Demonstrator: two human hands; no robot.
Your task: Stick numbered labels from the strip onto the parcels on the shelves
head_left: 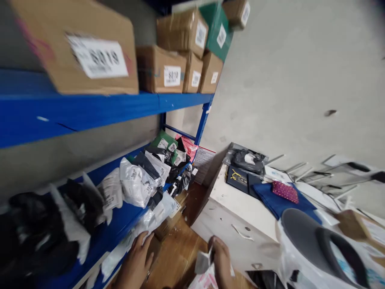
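Observation:
My right hand (221, 261) is closed around a crumpled white package with pink print (206, 279), which runs out of the bottom of the view. Over on the left, my left hand (135, 261) has its fingers apart and holds nothing. It is closest to a pale plastic mailer bag (153, 216) hanging over the edge of the lower blue shelf (112, 237). White labelled mailer bags (135, 182) and black mailer bags (33, 233) crowd that shelf. A green mailer bag (162, 140) and a pink one (187, 146) lie at its far end.
Labelled cardboard boxes (90, 52) and a green box (221, 34) fill the upper blue shelf (120, 108). A white cabinet (237, 224) on the right bears folders, cloth and a pink pouch (285, 192). A grey-lidded container (309, 237) stands in front. Wooden floor (177, 245) shows between.

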